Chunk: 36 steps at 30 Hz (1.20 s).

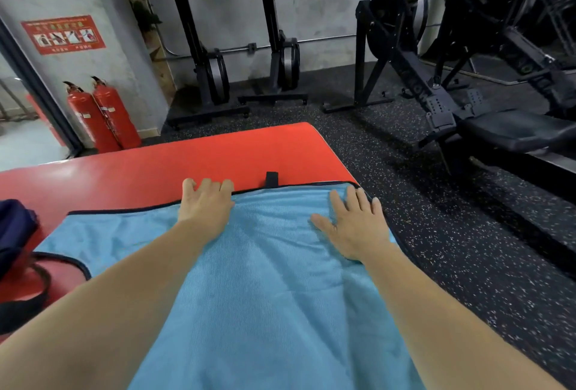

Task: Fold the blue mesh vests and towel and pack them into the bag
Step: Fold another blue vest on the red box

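- Head view: blue towel lies spread flat on the red mat, its dark-trimmed far edge running across the mat.
- Small black loop tab sticks out from the middle of that far edge, onto the red.
- Left hand rests palm down at the far edge, left of the tab. Its fingers reach just past the trim onto the mat and hold nothing. Thumb position is unclear.
- Right hand lies flat on the towel near its far right corner, fingers spread and straight, pressing the cloth. Nothing gripped.
- Dark navy bag sits at the left edge of the frame, beside the towel, with a black strap curling below it. Only part of the bag shows.
- Beyond the mat: speckled black floor, two red fire extinguishers against the wall, black gym machines behind.
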Each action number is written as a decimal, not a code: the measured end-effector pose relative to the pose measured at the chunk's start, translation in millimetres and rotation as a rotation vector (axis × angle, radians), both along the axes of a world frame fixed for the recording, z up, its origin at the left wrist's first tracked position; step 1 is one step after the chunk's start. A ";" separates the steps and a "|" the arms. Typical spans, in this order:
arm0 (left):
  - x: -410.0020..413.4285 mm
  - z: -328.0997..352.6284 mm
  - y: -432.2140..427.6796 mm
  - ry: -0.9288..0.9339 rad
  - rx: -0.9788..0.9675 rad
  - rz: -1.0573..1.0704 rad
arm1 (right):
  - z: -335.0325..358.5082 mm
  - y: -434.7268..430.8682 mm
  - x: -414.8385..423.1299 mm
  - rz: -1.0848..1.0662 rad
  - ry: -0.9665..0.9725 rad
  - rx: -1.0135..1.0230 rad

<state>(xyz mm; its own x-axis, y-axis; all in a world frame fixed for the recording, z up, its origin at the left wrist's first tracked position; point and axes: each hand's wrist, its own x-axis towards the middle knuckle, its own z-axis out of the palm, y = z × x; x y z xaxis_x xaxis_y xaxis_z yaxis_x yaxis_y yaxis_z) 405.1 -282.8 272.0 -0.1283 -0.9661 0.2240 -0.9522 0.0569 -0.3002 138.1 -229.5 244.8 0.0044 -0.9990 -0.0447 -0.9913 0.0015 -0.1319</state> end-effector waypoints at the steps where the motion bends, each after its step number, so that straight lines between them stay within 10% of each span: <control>1: 0.6 -5.2 -2.3 -0.005 -0.034 -0.002 | -0.7 -3.6 -0.5 -0.007 0.006 -0.001; 12: -4.9 1.3 97.4 0.478 0.150 0.070 | 14.2 60.8 31.4 0.078 -0.023 -0.042; 36: 44.5 -19.6 301.4 0.329 0.330 0.048 | -0.9 236.9 16.3 -0.069 0.037 0.060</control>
